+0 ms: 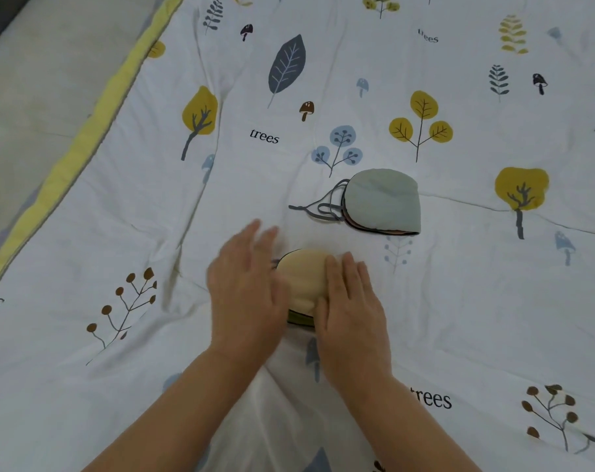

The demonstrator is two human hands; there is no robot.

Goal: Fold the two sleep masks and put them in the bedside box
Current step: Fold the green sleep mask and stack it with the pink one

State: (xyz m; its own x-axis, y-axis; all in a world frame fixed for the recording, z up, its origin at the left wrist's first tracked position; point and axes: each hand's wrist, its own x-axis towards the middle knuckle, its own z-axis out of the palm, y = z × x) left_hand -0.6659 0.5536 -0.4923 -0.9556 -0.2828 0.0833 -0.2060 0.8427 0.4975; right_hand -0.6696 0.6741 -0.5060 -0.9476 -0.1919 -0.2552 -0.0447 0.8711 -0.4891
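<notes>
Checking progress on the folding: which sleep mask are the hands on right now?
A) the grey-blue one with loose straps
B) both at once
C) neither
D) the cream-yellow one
D: the left hand and right hand lie flat on the cream-yellow mask, while the grey-blue mask lies folded, untouched, farther up the quilt.

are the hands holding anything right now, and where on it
Nothing is gripped. The right hand lies flat on the right side of the folded beige sleep mask; the left hand, blurred, is open at its left edge.
</notes>
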